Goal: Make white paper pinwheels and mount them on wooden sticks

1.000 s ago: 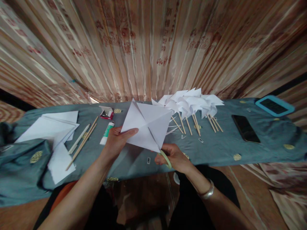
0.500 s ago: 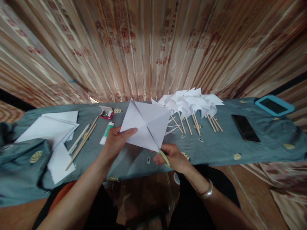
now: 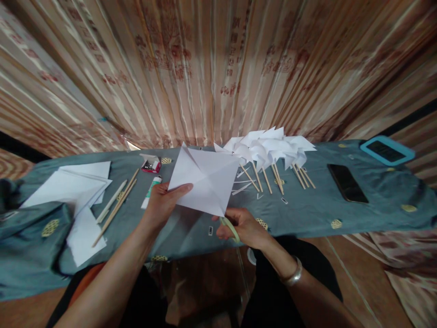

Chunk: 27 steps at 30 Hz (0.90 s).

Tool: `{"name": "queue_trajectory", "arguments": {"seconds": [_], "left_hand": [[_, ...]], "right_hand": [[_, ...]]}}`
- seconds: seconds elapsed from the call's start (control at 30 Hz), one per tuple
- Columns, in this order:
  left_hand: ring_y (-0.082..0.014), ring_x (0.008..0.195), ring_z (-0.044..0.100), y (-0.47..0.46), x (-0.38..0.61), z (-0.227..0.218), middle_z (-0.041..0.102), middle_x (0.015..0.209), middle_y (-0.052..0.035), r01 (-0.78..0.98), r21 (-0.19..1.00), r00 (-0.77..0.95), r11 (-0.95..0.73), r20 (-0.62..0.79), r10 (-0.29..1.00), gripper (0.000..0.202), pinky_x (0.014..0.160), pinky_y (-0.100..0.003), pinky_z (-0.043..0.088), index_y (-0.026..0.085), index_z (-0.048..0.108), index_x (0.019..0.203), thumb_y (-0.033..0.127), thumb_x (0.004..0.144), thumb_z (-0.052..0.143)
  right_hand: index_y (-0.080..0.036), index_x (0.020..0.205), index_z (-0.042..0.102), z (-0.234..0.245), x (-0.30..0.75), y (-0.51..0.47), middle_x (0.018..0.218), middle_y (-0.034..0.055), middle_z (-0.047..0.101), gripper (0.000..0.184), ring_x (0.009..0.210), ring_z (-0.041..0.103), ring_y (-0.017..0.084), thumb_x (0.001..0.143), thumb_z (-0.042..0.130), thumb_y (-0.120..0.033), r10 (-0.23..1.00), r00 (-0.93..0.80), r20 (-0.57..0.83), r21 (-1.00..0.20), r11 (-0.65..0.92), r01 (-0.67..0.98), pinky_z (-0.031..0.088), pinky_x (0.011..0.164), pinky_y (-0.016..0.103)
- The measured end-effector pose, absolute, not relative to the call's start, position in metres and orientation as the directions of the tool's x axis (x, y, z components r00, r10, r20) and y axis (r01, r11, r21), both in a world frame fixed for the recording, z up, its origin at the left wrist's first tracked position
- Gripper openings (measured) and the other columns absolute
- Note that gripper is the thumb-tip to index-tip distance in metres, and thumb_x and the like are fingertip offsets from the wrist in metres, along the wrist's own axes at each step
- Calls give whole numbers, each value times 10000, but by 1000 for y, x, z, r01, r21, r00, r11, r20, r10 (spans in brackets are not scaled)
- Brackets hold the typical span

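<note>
My left hand (image 3: 163,201) pinches the left corner of a creased white paper square (image 3: 205,180) and holds it up over the blue cloth table (image 3: 307,214). Diagonal fold lines cross the sheet. My right hand (image 3: 244,226) is closed round pale green scissor handles (image 3: 229,227) just under the sheet's lower corner; the blades are hidden behind the paper. A metal bangle sits on my right wrist.
Finished white paper pinwheels on wooden sticks (image 3: 271,152) lie at the back. Loose white sheets (image 3: 73,184) and wooden sticks (image 3: 118,205) lie left, with a glue tube (image 3: 151,187) and a small red box (image 3: 150,164). A black phone (image 3: 346,182) and a blue-cased device (image 3: 387,150) lie right. Curtains hang behind.
The paper and both hands have shifted slightly left and down in view; the sheet has tilted a little. My grip on paper and scissors stays the same.
</note>
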State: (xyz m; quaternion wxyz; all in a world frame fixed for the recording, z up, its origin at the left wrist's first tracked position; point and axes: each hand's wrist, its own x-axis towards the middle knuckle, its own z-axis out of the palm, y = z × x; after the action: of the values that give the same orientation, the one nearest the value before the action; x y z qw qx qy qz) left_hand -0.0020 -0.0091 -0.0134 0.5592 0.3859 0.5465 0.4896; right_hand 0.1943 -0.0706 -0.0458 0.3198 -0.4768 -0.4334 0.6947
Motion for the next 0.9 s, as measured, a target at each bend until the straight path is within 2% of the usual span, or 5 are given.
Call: {"name": "queue_trajectory", "arguments": {"seconds": [0.23, 0.37, 0.47, 0.7, 0.9], "left_hand": [[-178, 519, 630, 2, -19, -11, 721, 622, -49, -169, 963, -207, 209, -242, 948, 279, 524, -269, 499, 132, 715, 596, 291, 423, 863], [-176, 520, 627, 5, -29, -10, 717, 618, -49, -126, 973, -225, 191, -216, 950, 294, 523, -267, 492, 131, 717, 604, 307, 423, 866], [-168, 492, 613, 5, -32, -12, 709, 590, -51, -81, 970, -210, 228, -240, 948, 283, 486, -253, 472, 130, 719, 577, 318, 421, 863], [-191, 535, 630, -9, -18, -14, 729, 631, -66, 44, 944, 42, 327, -329, 943, 275, 523, -279, 498, 144, 749, 618, 340, 450, 845], [-191, 523, 625, -17, -9, -23, 723, 616, -66, 142, 910, 210, 388, -411, 887, 253, 515, -276, 492, 148, 749, 627, 354, 498, 819]], "right_hand": [[-140, 843, 660, -42, 213, -67, 546, -81, 473, 491, 500, 383, 48, 562, 825, -508, 831, -420, -365, -931, -330, 155, 284, 454, 195], [-130, 880, 655, -40, 237, -59, 578, -41, 555, 525, 521, 471, 81, 583, 806, -536, 827, -458, -327, -943, -319, 98, 369, 490, 222], [-155, 910, 671, -38, 254, -51, 632, 1, 638, 505, 546, 538, 111, 625, 774, -558, 908, -349, -233, -972, -233, 43, 434, 534, 252], [-216, 934, 672, -40, 264, -34, 730, -3, 700, 430, 624, 598, 136, 613, 805, -469, 991, 130, 17, -999, 22, -38, 463, 576, 256], [-238, 1025, 645, -38, 256, -36, 872, 15, 726, 545, 775, 658, 180, 533, 866, -318, 997, 17, 78, -993, 76, 93, 502, 704, 304]]}}
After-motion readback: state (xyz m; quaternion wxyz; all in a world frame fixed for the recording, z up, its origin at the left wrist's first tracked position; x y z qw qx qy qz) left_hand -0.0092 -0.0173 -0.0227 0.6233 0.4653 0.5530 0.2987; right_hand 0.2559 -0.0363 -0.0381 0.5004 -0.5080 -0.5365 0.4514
